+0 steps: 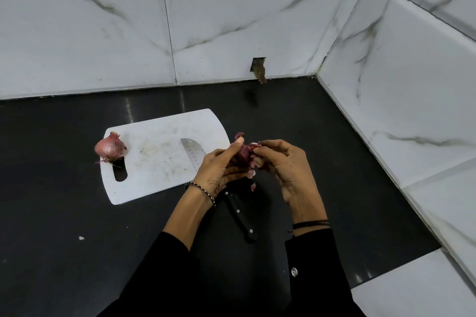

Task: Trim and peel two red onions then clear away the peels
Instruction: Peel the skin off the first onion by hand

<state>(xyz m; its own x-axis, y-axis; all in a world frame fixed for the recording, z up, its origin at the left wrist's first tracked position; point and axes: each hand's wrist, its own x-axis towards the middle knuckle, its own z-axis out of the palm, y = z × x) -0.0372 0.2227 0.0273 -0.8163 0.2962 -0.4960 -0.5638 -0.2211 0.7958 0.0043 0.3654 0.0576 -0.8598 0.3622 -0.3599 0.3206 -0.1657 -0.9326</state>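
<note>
Your two hands are together just off the right end of the cutting board (154, 162), both on the same red onion (243, 154). Your left hand (216, 170) is curled round it from the side, thumb up against its top. Your right hand (286, 167) pinches a flap of papery skin on the side facing it. You are holding the onion in the air above the dark counter (64, 213), beyond the board's right edge rather than over it.

This looks like the peeling of the first onion, so the task is likely less than half done. Your fingers hide the onion's ends, so I cannot tell whether they are trimmed.

To peel cleanly, grip firmly with the left hand so the onion cannot spin. Draw the skin with the right hand in long strips from one end to the other, because dry skin tears if you pick at it. After each strip, turn the onion a little in your left palm. If the layer beneath is leathery and half dry, take it off whole.

Small bits of peel (253, 186) show below your hands, off the board's near right corner. Move your hands over the board so the rest lands in one place and is easier to clear.

Mind the knife (239, 210). Its blade lies on the right part of the board and its handle pokes off the near edge, under your left wrist. The second onion (110, 148) sits at the board's left end by the handle slot, with its skin and roots on.
</note>
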